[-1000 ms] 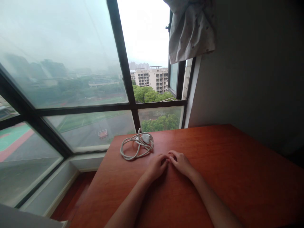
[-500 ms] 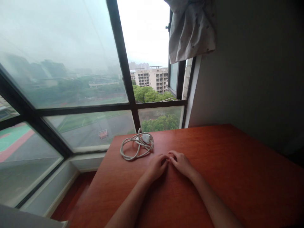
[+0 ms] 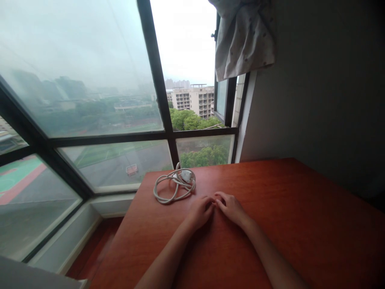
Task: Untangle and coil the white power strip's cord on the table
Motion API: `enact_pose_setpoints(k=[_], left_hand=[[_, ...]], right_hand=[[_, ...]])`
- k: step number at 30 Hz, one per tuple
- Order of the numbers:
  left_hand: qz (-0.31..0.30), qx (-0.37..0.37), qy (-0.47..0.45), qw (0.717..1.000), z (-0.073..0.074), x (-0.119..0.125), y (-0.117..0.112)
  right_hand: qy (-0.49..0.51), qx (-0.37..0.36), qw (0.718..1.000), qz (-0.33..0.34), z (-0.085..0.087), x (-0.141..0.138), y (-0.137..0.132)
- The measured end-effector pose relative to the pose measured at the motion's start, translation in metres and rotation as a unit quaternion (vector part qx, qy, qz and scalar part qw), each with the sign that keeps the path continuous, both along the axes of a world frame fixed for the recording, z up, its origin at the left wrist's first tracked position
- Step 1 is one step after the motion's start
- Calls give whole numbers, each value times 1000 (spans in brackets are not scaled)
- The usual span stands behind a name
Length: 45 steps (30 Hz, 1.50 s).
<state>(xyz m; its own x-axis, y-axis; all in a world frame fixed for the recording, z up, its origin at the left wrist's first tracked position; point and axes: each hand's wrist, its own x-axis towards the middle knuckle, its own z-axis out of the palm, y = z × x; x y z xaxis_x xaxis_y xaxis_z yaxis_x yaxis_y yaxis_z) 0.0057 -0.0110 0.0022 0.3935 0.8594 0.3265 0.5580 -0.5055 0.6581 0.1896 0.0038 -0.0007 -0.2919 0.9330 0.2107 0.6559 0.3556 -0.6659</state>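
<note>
My left hand [image 3: 202,210] rests on the reddish-brown wooden table [image 3: 300,216], its fingers loosely curled and the thumb apart from them. Close beside it, my right hand [image 3: 231,207] lies in much the same pose, fingers bent toward the left hand. The fingertips of both hands meet or almost meet; I see nothing held in either. A coiled whitish power cable [image 3: 168,199] with a white plug end [image 3: 186,176] lies just beyond my left hand, apart from it.
Beyond the table stands a dark-framed window [image 3: 108,139] with one sash swung outward. A spotted curtain [image 3: 245,44] hangs bunched at the upper right, by a dark wall [image 3: 306,96]. The table's left edge drops to a reddish floor [image 3: 96,247].
The whole view has shifted very slightly. My hands and the cable keep the same places on the table.
</note>
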Motion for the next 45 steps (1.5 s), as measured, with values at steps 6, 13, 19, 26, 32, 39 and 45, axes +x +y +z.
enact_pose_setpoints(k=[6, 13, 19, 26, 32, 39, 45], left_hand=[[0, -1, 3, 1000, 0, 0, 0], [-1, 2, 5, 1000, 1, 0, 0], [-2, 1, 12, 1000, 2, 0, -1], [-1, 2, 10, 1000, 0, 0, -1], [-3, 2, 6, 1000, -2, -1, 0], [0, 3, 8, 1000, 0, 0, 0], [0, 5, 10, 1000, 2, 1, -1]], right_hand=[[1, 4, 1000, -2, 0, 0, 0], [1, -5, 1000, -1, 1, 0, 0], [-1, -2, 1000, -2, 2, 0, -1], [-7, 6, 1000, -1, 1, 0, -1], [-3, 5, 1000, 3, 1, 0, -1], [-3, -3, 1000, 0, 2, 0, -1], [-2, 1, 1000, -1, 1, 0, 0]])
